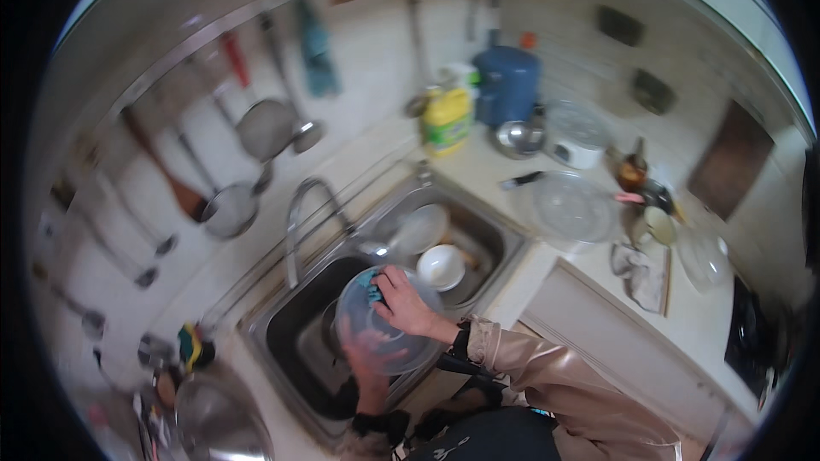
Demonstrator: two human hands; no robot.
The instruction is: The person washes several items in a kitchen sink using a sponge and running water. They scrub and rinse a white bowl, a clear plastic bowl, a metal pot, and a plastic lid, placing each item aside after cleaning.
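A translucent round plastic lid or shallow bowl (416, 349) is held over the double steel sink. My left hand (371, 349) supports it from beneath and shows blurred through the plastic. My right hand (405, 307) presses a teal cloth (369, 282) against its upper rim. In the right basin lie a white bowl (441, 267) and a translucent lid or plate (423, 229). The curved metal faucet (291, 230) stands behind the left basin (288, 339), whose contents are partly hidden by the held piece.
Ladles and strainers (232, 210) hang on the tiled wall. A yellow detergent bottle (447, 120), a blue container (509, 83) and a clear round lid (572, 206) stand or lie on the right counter. A large metal bowl (221, 419) and a sponge (189, 347) are at the left.
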